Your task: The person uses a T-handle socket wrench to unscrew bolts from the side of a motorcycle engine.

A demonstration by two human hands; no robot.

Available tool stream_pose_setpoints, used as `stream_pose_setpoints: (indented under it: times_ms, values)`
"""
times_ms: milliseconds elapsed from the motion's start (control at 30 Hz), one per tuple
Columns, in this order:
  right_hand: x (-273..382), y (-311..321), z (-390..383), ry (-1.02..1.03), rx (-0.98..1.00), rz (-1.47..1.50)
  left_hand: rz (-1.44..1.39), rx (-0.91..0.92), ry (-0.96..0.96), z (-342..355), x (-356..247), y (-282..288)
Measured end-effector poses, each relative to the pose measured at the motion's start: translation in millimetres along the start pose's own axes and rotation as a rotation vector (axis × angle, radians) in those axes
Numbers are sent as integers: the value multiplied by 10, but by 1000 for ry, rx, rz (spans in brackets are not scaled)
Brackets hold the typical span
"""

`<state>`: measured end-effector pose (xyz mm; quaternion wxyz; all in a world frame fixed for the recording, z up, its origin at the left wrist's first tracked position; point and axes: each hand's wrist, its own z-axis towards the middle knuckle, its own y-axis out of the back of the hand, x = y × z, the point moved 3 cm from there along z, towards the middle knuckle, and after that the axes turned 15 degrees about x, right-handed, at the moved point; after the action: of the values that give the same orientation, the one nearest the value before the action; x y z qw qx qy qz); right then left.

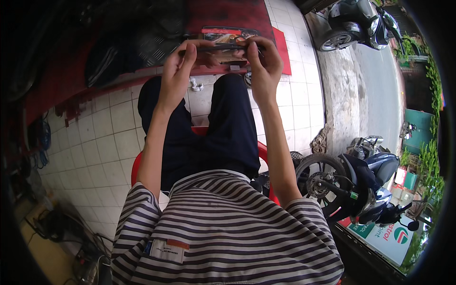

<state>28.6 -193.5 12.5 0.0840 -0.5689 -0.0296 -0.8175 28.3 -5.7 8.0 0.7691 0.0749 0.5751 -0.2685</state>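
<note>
White floor tiles (pixel 92 154) border grey concrete (pixel 338 90), with a daylit street (pixel 382 90) beyond.

There are 2 hands (pixel 175 71) (pixel 267 66), 1 dark object (pixel 223 48), 1 red seat (pixel 263 153) and 1 striped shirt (pixel 228 223).

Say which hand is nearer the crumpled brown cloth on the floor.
Right. In the picture, the right hand is up and left of the brown cloth; the left hand is farther left.
</note>
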Motion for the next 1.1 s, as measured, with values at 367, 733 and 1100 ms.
stream_pose_setpoints:
  times_ms: [367, 733, 1100]
  values:
    - [-45, -6, 488, 96, -35, 33, 196, 42, 30, 407, -50, 386]
    - [-211, 43, 544, 240, 58, 89, 235, 77, 24, 414, -45, 418]
    - [-150, 69, 349, 124, 78, -10, 132, 38, 71, 176, 36, 302]
